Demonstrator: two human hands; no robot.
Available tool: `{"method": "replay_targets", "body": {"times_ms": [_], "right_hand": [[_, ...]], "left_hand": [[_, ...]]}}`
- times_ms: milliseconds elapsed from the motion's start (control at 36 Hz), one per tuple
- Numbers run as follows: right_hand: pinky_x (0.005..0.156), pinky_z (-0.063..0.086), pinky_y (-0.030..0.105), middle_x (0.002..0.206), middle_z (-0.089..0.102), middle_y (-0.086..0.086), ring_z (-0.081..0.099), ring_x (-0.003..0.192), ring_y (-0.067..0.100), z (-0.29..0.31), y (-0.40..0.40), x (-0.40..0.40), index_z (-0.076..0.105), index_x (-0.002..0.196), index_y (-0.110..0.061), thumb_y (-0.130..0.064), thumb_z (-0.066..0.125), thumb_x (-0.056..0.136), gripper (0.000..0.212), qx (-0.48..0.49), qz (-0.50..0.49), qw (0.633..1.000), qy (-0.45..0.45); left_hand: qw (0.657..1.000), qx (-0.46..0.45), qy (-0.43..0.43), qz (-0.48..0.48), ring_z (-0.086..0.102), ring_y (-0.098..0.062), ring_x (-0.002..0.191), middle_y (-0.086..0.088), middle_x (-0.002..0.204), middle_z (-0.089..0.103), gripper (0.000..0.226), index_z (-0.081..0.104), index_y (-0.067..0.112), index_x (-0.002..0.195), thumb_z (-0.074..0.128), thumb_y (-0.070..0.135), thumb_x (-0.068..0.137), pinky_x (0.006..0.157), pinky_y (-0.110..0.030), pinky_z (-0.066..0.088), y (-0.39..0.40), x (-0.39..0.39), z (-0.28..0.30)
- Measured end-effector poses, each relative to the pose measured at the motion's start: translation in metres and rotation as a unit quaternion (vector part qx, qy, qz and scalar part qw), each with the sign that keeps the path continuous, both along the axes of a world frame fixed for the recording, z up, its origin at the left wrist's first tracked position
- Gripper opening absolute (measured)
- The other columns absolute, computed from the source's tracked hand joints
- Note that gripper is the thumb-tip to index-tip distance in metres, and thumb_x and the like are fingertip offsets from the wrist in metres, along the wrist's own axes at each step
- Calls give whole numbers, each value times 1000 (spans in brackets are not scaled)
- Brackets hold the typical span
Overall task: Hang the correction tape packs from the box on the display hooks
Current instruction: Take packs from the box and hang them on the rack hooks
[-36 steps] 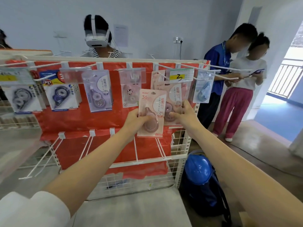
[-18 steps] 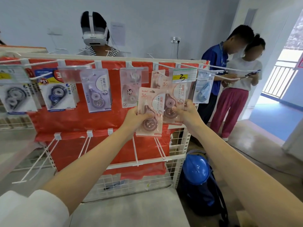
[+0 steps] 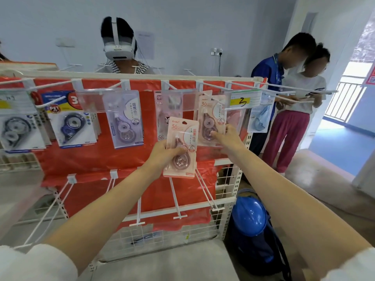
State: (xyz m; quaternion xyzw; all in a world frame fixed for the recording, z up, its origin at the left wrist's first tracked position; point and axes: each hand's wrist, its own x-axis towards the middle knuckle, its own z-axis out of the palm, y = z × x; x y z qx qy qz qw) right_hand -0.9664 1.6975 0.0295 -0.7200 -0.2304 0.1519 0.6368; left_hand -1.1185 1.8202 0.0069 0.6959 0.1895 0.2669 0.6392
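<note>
Cataloguing the head view, the only one supplied. Item one: a pink correction tape pack [image 3: 181, 146], held upright in the left hand [image 3: 162, 154], thumb across its lower front and fingers curled behind; it sat in front of the rack, below the top row of hooks and not on any hook, probably kept in reserve for hanging next. Item two: a second pink pack [image 3: 211, 120], hanging at the upper row just under the price label [image 3: 244, 100] marked with a handwritten figure. The right hand [image 3: 228, 136] pinched its lower right corner, fingers narrow around the card edge, seemingly to steady it or seat it on the hook [image 3: 215, 88]; whether the hang hole was fully threaded could not be told. Item three: stock already displayed along the white display rack [image 3: 142, 75], namely a lilac pack [image 3: 124, 120], a blue pack [image 3: 73, 124], a grey pack [image 3: 16, 130] and a pale blue pack [image 3: 260, 116], each facing outward for reading. Item four: lower hooks [image 3: 174, 195], bare, angled toward the viewer. Item five: a blue helmet [image 3: 249, 216] on a dark backpack [image 3: 261, 252] beside the rack's foot. The supply box was not in sight.
</note>
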Motion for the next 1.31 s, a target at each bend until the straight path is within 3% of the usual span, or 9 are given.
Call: {"method": "replay_targets", "body": {"times_ms": [167,278,417,500,639,833,1000,1167,1306], "right_hand": [[73,48,22,117,64,8,61,107,20,9,34,16,53,123,-5,-8,65,87,39,-16,-37,998,-46],[87,47,30,109,62,3,58,103,17,16,46,18,56,101,-11,-6,64,87,17,-41,-60,996,-57],[94,47,37,120,60,11,58,112,25,12,52,22,46,126,-4,-10,67,85,46,-62,-76,993,-61],[96,43,38,126,55,14,53,116,29,10,50,21,41,131,-1,-11,61,90,46,-111,-82,985,-101],[95,43,39,132,51,23,51,120,38,8,39,20,32,134,1,-9,53,93,47,-232,-78,946,-212],[86,44,45,123,56,25,55,112,42,8,18,14,23,142,0,-4,42,96,49,-382,-72,851,-353],[78,46,43,116,58,21,58,103,39,-1,-4,11,21,144,-6,-9,45,95,55,-389,0,803,-452],[89,46,45,129,54,13,54,116,35,0,-19,4,41,128,-8,-14,50,95,35,-404,78,777,-477],[81,43,40,126,54,11,53,114,33,-3,-29,-2,45,124,-7,-6,43,93,31,-387,116,778,-480]], "left_hand": [[1000,8,19,-4,67,-15,80,-6,94,70,27,65,5,105,72,1,80,70,-24,54,27,7,1],[1000,7,20,-15,68,-12,79,-3,93,71,25,66,9,103,72,1,80,68,-22,53,39,9,-1],[999,9,25,-27,68,-11,77,-4,94,71,25,65,3,106,69,-1,82,61,-16,54,44,9,-4],[999,16,30,-24,68,-11,76,-4,92,70,25,65,3,106,69,-2,82,59,-16,54,43,11,-5],[1000,8,26,-15,69,-10,76,-3,92,71,25,66,4,107,69,0,82,58,-16,54,38,15,-3],[1000,-2,10,1,67,-13,79,-4,93,70,20,65,10,98,68,-3,83,66,-20,56,16,21,-1],[999,4,16,30,68,-23,92,-11,102,70,30,64,4,110,70,0,81,79,-32,56,-2,25,-3],[999,19,-2,40,64,-8,76,-1,88,67,26,63,6,107,66,-4,84,59,-14,52,-22,27,2],[999,6,-20,46,66,-11,79,-4,94,69,30,61,3,114,64,-4,85,63,-18,54,-35,29,2]]}}
